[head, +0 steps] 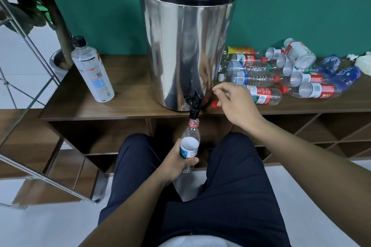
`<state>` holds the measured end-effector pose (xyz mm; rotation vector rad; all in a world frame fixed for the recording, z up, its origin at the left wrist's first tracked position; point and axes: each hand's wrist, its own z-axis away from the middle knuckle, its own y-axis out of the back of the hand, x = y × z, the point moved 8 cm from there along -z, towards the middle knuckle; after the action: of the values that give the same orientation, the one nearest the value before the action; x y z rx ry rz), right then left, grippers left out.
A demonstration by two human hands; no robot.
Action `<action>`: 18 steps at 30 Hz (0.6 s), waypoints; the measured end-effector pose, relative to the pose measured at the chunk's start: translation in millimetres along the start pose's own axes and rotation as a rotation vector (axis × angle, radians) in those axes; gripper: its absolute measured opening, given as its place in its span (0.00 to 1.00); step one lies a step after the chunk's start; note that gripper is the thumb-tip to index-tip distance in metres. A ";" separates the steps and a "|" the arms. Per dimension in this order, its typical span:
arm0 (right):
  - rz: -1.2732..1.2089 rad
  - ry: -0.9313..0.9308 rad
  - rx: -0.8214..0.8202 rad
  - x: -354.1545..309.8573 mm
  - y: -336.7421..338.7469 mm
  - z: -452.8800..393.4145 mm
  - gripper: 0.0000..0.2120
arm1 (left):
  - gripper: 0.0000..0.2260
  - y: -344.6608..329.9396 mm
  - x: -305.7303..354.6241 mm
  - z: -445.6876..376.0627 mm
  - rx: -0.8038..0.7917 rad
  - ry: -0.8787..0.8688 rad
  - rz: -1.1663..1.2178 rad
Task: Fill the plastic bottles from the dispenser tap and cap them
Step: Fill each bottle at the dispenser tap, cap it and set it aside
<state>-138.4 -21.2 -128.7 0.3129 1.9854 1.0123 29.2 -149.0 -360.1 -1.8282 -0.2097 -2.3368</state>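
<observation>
Dispenser lid cut off by the top edge. Lower part of the held bottle hidden inside the left hand. Red cap on the desk half hidden behind the right hand. Piled bottles overlapping, labels too small to read. White object cut off at the right edge.

The wooden shelf carries the steel dispenser, an upright bottle and heaped bottles.
</observation>
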 end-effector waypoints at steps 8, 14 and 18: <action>-0.256 0.041 -0.017 -63.8 11.1 16.2 0.20 | 0.27 8.2 9.4 -3.0 0.089 -0.061 -0.003; -0.151 0.137 -0.138 -91.6 -2.3 15.9 0.18 | 0.27 9.9 11.7 0.1 0.122 -0.068 0.007; -0.195 0.081 -0.176 -81.3 -6.5 13.9 0.14 | 0.29 12.0 10.1 -0.4 0.139 -0.055 -0.016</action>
<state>-77.9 -62.5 -90.2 -0.0182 1.9391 1.0781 29.1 -161.2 -350.3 -1.8317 -0.3858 -2.2225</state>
